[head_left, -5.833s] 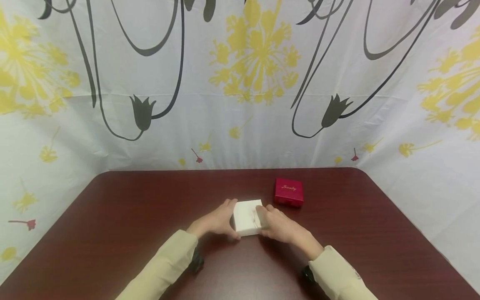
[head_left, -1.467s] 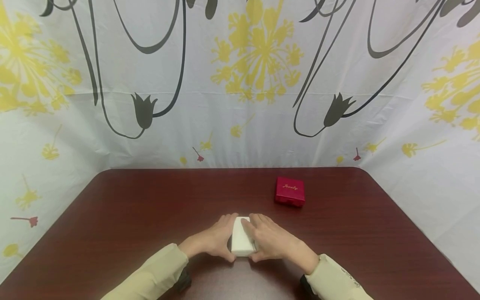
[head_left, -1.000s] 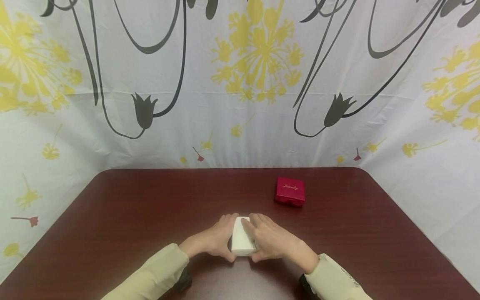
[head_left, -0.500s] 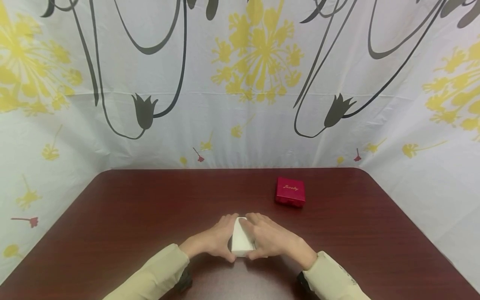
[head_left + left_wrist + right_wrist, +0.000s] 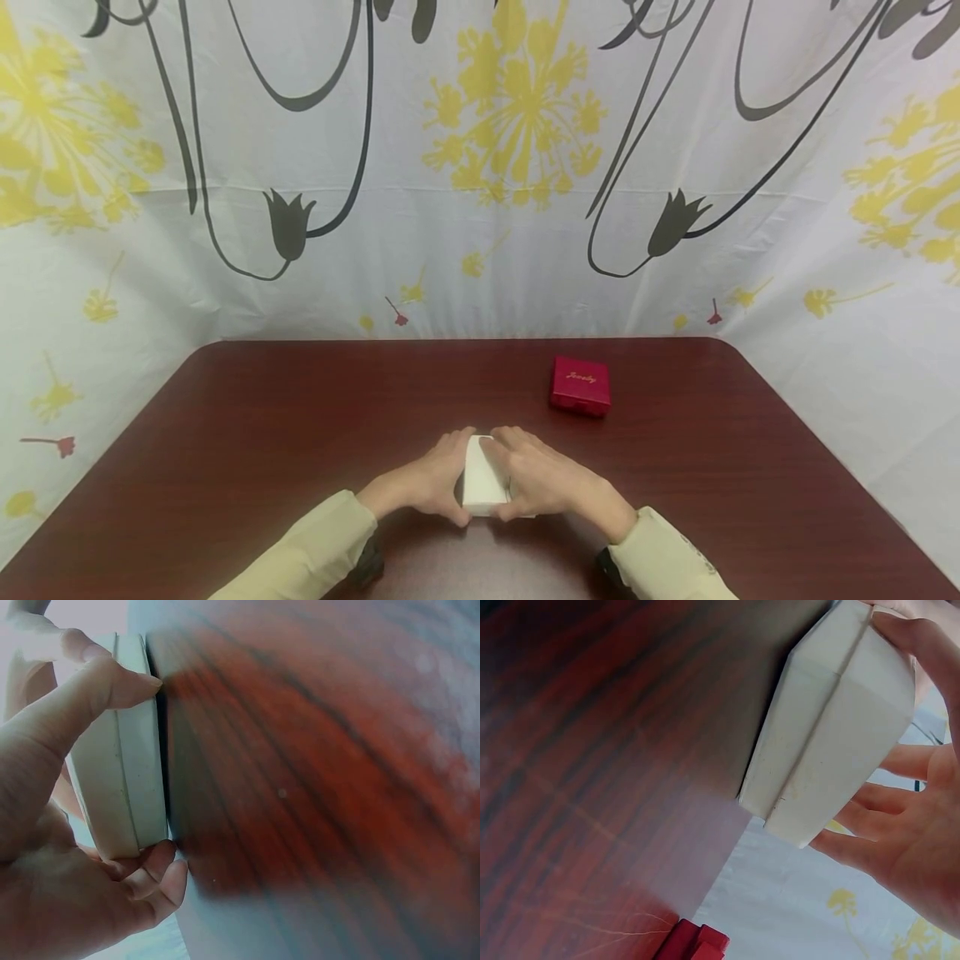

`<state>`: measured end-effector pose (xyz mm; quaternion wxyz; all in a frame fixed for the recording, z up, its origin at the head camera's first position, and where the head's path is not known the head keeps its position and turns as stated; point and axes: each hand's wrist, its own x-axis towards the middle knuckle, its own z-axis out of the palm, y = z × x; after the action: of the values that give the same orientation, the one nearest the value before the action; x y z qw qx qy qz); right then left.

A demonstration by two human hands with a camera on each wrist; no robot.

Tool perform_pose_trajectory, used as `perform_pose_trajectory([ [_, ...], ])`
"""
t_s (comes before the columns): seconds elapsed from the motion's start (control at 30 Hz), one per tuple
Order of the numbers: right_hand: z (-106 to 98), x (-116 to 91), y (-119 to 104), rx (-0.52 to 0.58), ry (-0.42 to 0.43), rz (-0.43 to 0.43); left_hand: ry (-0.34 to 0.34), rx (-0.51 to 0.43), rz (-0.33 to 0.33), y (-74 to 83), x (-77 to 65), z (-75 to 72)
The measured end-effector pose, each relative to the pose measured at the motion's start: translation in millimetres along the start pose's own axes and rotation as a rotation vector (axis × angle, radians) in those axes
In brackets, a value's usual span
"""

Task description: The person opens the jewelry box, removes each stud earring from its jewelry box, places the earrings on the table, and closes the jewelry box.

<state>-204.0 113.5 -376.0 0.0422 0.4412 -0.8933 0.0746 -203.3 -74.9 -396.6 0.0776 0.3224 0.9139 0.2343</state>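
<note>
A square white box with a thin lid seam sits on the table between both hands. My left hand grips its left side, thumb at the near face and fingers at the far edge. From the other side my right hand spans the box, its thumb at the near edge and a finger lying across the lid. This hand hides most of the box's right half. In the left wrist view, the left thumb crosses the white box close to the tabletop. The right wrist view shows the seam along the white box.
A small red box with gold "Jewelry" lettering lies farther back, right of the hands. The dark reddish-brown table ends at a white curtain printed with yellow and grey flowers. A dark wrist-worn device shows under the left sleeve.
Compared with several seconds ago, the white box and both hands are nearer the person. Over the last second the right hand has shifted slightly left over the box; the left hand stays put.
</note>
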Motion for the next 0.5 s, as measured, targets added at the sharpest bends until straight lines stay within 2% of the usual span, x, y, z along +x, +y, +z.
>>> perform_pose_trajectory([
  [0.3, -0.7, 0.1, 0.6, 0.028, -0.011, 0.016, -0.008, -0.017, -0.021, 0.0, -1.1, 0.1],
  [0.5, 2.2, 3.5, -2.6, 0.012, -0.006, -0.012, -0.001, -0.001, -0.011, -1.2, -0.9, 1.1],
])
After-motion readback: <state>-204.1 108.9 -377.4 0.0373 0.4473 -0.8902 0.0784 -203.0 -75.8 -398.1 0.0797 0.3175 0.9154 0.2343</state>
